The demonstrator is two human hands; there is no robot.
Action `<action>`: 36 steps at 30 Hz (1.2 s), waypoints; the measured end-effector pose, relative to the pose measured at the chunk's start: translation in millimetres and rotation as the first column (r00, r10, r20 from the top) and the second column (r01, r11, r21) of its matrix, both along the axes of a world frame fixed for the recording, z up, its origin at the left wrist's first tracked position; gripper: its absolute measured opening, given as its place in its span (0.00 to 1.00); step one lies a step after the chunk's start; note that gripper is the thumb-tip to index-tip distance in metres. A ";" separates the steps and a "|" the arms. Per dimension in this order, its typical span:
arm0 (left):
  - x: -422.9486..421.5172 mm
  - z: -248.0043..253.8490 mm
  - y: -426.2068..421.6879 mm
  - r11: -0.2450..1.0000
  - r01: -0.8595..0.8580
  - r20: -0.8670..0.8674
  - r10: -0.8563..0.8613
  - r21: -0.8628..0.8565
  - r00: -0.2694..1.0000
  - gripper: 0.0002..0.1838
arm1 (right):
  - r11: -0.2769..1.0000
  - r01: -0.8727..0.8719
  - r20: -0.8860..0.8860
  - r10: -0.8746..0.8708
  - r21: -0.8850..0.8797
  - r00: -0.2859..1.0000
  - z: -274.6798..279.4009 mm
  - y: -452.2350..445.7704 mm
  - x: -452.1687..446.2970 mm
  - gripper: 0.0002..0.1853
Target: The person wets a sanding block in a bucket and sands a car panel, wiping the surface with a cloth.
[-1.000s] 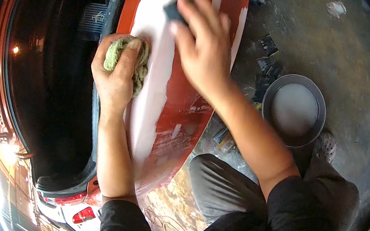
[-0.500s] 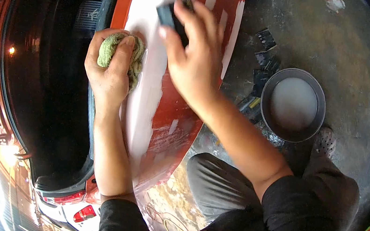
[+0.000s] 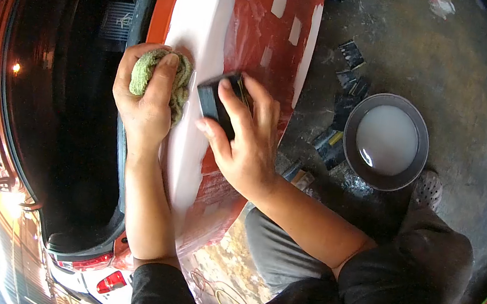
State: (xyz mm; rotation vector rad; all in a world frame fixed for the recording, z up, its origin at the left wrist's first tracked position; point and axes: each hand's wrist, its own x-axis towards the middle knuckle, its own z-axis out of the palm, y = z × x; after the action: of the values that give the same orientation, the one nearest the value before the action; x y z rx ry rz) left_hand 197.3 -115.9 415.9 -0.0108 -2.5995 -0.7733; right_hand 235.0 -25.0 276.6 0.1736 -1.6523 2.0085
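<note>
My left hand [image 3: 146, 98] is closed around a bunched green cloth [image 3: 148, 71], resting on the inner edge of a red car bumper [image 3: 258, 36] beside the open trunk. My right hand [image 3: 250, 137] grips a dark sanding block [image 3: 218, 103], its fingers over the top and its thumb at the near side. The block lies against the bumper, where a long white patch [image 3: 202, 22] meets the red paint. Smaller pale patches dot the red surface, which looks wet and scuffed. The block's underside is hidden.
On the floor to the right stands a round basin [image 3: 349, 151] of cloudy water. Dark sheets, probably sandpaper [image 3: 352, 54], lie between it and the bumper. My shoe [image 3: 428, 189] is just below the basin. The dark trunk opening [image 3: 70, 146] is at left.
My right hand has drawn the block down along the bumper, closer to me. My left hand stays on the cloth in nearly the same spot.
</note>
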 end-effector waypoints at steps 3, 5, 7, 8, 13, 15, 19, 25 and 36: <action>1.9 -1.5 -0.8 1.000 0.004 0.002 -0.004 0.007 1.000 0.07 | 0.998 0.057 -0.030 -0.056 0.027 0.998 3.8 7.1 -33.8 0.27; 2.5 0.0 4.2 1.000 -0.011 0.007 0.011 0.003 1.000 0.07 | 0.991 0.128 0.036 -0.127 -0.031 0.991 10.6 12.0 -91.1 0.26; 5.5 -0.7 3.6 1.000 -0.025 0.014 0.025 0.009 1.000 0.07 | 0.980 0.197 0.046 -0.198 0.035 0.979 13.3 11.0 -92.0 0.25; 5.0 -0.6 2.6 1.000 -0.028 0.019 0.028 0.011 0.999 0.07 | 0.970 0.234 0.051 -0.238 0.068 0.970 15.4 11.3 -93.1 0.25; 2.0 0.0 -1.0 0.999 0.003 -0.010 -0.004 -0.054 1.000 0.08 | 0.999 -0.008 -0.009 0.008 0.034 1.000 5.1 8.4 -9.7 0.26; 1.7 0.2 1.5 1.000 0.005 0.007 -0.005 0.001 1.000 0.08 | 0.999 0.037 -0.020 -0.037 0.039 0.999 8.6 11.8 -44.9 0.26; 3.6 0.2 4.8 1.000 -0.017 0.016 0.017 -0.012 1.000 0.07 | 0.987 0.149 0.058 -0.153 0.054 0.987 19.7 14.7 -91.9 0.26; 2.5 -0.4 1.5 0.998 0.009 -0.016 -0.010 -0.054 1.000 0.08 | 0.999 0.030 0.000 -0.030 0.010 1.000 4.3 6.1 -11.0 0.27; 3.7 -0.2 1.6 0.997 0.019 -0.002 -0.019 -0.072 1.000 0.08 | 0.998 -0.054 -0.047 0.055 0.022 0.997 -0.8 6.7 -0.7 0.29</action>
State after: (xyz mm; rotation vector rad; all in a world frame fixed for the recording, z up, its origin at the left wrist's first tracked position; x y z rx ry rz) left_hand 201.0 -114.3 415.8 -0.0576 -2.6265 -0.6857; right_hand 234.3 -18.3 275.8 0.2749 -1.6553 2.0122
